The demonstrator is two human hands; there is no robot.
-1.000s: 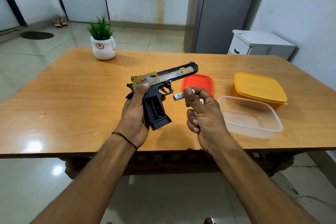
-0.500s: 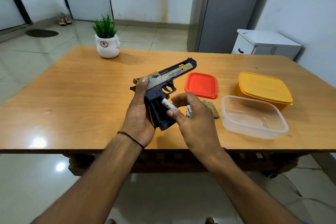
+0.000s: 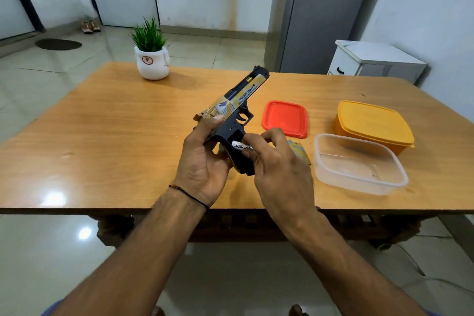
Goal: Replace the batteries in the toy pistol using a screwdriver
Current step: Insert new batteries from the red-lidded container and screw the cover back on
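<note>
The black and gold toy pistol [image 3: 237, 108] is held above the wooden table [image 3: 115, 136], muzzle pointing up and away. My left hand [image 3: 202, 159] grips it around the back of the grip, thumb on the slide. My right hand [image 3: 277, 167] pinches a white battery [image 3: 239, 146] against the open battery bay in the grip's side. The gold battery cover [image 3: 298, 151] lies on the table just right of my right hand, partly hidden by it. No screwdriver is visible.
A red lid [image 3: 284, 118], a shut yellow box [image 3: 374, 126] and an open clear plastic box [image 3: 359, 164] sit on the right half of the table. A small potted plant [image 3: 151, 54] stands at the far left. A white cabinet [image 3: 374, 61] stands beyond the table.
My right hand brought the battery from beside the pistol to the open grip bay. The pistol's muzzle has tilted further upward in my left hand.
</note>
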